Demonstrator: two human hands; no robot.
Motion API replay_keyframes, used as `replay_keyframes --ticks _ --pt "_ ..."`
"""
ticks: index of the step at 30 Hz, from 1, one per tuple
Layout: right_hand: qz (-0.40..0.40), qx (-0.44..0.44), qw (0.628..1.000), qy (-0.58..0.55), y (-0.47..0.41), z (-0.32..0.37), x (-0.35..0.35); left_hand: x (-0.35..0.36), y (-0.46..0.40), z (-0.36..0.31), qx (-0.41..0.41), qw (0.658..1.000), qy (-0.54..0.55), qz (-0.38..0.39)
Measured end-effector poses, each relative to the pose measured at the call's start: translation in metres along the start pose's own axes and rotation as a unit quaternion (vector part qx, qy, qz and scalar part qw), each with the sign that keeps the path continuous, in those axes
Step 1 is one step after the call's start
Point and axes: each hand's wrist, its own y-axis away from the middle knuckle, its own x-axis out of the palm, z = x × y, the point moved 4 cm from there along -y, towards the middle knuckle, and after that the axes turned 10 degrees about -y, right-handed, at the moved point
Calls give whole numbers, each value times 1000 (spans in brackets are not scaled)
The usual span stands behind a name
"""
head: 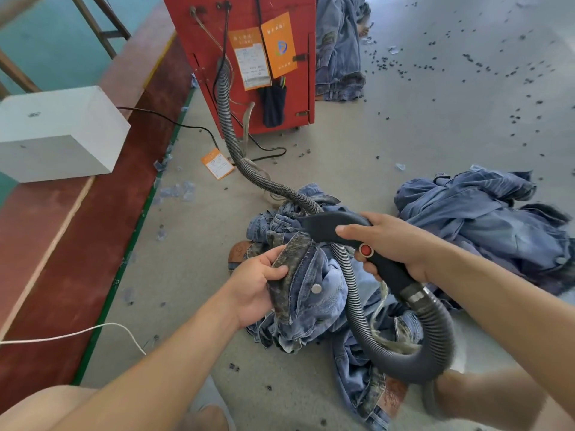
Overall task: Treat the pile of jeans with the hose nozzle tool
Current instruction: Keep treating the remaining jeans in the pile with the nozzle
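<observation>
A pile of blue jeans (314,309) lies on the grey floor in front of me. My left hand (258,284) grips the waistband of the top pair, near its metal button, and lifts it. My right hand (392,244) holds the black hose nozzle tool (329,227) by its handle, just above a red button. The nozzle's flat mouth points left, just above the lifted waistband. A grey ribbed hose (435,331) loops down from the handle and runs back over the pile.
The hose leads to a red machine cabinet (292,88) with orange tags at the back. A second heap of jeans (485,219) lies to the right, and more jeans (339,51) beside the cabinet. A white box (59,132) sits on a red ledge at left. Small dark bits litter the floor.
</observation>
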Motion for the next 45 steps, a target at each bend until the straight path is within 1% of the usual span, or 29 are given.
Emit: replay_keyframes --ticks 1,3,5,8,9,10,13,15,17,18,20,22,24,26,30,32,34,36,39,42,45 --pt "-20 3 1000 -22 -2 -2 -3 0 0 0 3 1000 2 1" --pt "-30 17 998 -50 -3 -2 -9 -2 -1 -1 9 1000 17 -6" --pt "-2 26 999 -34 1 1 -14 -4 -2 -4 14 999 29 -18" --pt "64 55 996 21 7 0 -9 -5 -2 -4 10 999 27 -23" --pt "69 58 996 26 7 -2 -6 -4 -2 -3 8 1000 23 -19" --pt "57 54 997 19 5 -4 -3 -3 -3 -2 6 1000 17 -14" --pt "-34 24 998 -39 -3 -7 -4 3 -1 1 1 1000 0 9" --pt "-69 10 997 -37 -3 -2 -8 5 -2 0 4 1000 13 11" --pt "-64 -12 997 34 2 5 -10 5 -3 -5 7 1000 24 -4" --pt "-45 -23 996 73 6 10 -8 4 -4 -8 9 999 24 -21" --pt "17 -33 989 140 17 15 2 -2 -8 -14 17 998 30 -57" --pt "69 -40 974 210 28 15 16 -4 -11 -18 22 996 37 -72" --pt "73 -51 954 287 32 12 27 -2 -13 -18 21 997 44 -66" --pt "41 -71 939 334 29 11 34 1 -12 -17 8 996 61 -59" --pt "-49 -123 954 271 19 14 37 3 -11 -15 -8 993 106 -43" --pt "-72 -144 958 239 19 19 32 3 -11 -14 -5 992 110 -56" --pt "-42 -135 964 226 21 23 24 -2 -13 -15 8 990 111 -89" --pt "16 -106 966 234 28 22 16 -10 -16 -16 14 986 113 -122" --pt "81 -76 954 280 36 13 15 -13 -15 -19 19 982 133 -132" --pt "90 -79 949 293 34 5 25 -8 -15 -17 17 979 156 -131" --pt "54 -116 953 276 29 7 33 3 -10 -19 2 981 162 -104"
